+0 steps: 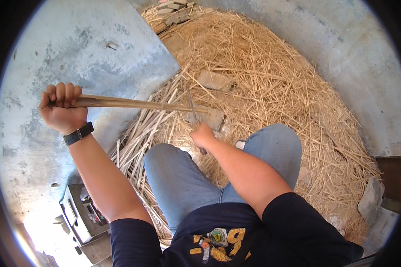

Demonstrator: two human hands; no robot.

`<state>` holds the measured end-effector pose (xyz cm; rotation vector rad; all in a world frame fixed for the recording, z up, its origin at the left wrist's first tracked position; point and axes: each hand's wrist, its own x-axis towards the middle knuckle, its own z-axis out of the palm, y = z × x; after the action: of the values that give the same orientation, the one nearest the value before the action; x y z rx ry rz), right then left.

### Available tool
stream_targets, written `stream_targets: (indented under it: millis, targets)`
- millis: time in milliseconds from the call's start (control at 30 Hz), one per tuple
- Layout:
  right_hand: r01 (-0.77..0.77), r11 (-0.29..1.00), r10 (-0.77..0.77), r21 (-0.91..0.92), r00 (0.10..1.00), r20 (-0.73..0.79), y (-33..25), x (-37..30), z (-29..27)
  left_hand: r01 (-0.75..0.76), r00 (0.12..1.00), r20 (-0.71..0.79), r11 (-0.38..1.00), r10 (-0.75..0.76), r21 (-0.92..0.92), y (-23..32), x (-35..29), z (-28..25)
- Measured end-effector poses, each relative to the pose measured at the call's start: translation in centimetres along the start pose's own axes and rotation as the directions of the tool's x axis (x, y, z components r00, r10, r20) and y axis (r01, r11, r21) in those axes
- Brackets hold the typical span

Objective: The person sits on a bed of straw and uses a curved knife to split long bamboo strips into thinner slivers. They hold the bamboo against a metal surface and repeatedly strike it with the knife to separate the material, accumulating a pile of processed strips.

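My left hand (pixel 63 109), with a dark watch at its wrist, is wrapped round one end of a long bamboo stick (pixel 129 103). The stick runs to the right, and its other end lies over a flat grey stone (pixel 213 119) between my knees. A knife (pixel 192 106) is gripped in my closed right hand (pixel 203 135), its handle end poking out below the fist. The narrow blade points away from me and crosses the stick near its far end. Whether the edge cuts into the stick cannot be made out.
Straw and dry splinters (pixel 263 89) cover the floor around my legs. A second flat stone (pixel 214 81) lies farther off, and a larger one (pixel 371 195) at the right. Grey-blue walls (pixel 89 49) stand left and right. A wooden box (pixel 87 213) with small items is at lower left.
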<state>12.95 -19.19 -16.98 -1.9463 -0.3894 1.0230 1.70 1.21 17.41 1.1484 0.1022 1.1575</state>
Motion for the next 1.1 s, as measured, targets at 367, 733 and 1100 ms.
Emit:
stream_targets:
  millis: [367, 733, 1100]
  targets:
    - [-0.116, 0.937, 0.095, 0.331, 0.992, 0.078, -0.6, 0.4, 0.5, 0.029, 0.997, 0.070, 1.000, -0.029, 0.004, -0.1, -0.6, 3.5]
    - [-0.148, 0.834, 0.092, 0.531, 0.987, 0.131, -2.9, -1.8, -0.9, 0.018, 0.999, 0.049, 0.999, -0.020, 0.044, -0.9, -2.3, 7.4]
    - [-0.256, 0.408, -0.032, 0.876, 0.955, 0.294, -7.3, -2.7, -2.9, 0.090, 0.966, 0.237, 0.993, -0.106, 0.076, -1.7, -2.8, 11.6]
